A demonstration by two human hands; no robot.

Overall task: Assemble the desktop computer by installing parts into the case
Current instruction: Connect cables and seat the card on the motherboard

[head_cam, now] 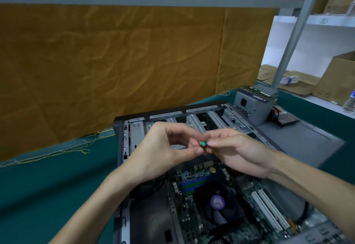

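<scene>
Fingertips of right hand (236, 151) & left hand (169, 147) both pinch small green connector (203, 143) between them. Open case (123, 147) w/ motherboard (192, 178) below fingers.

There is one open computer case (132, 136) with one motherboard (194, 178) inside, one cooler fan (218, 208), and two white expansion slots (269, 210). One power supply (251, 102) stands behind the case. Two hands, the left hand (163, 151) and the right hand (236, 151), share one small green connector (203, 143). Two plastic bottles (289, 80) are at the right.

Dim, bluish cast; soft overall blur; wide-angle bending at edges; no glare.
</scene>
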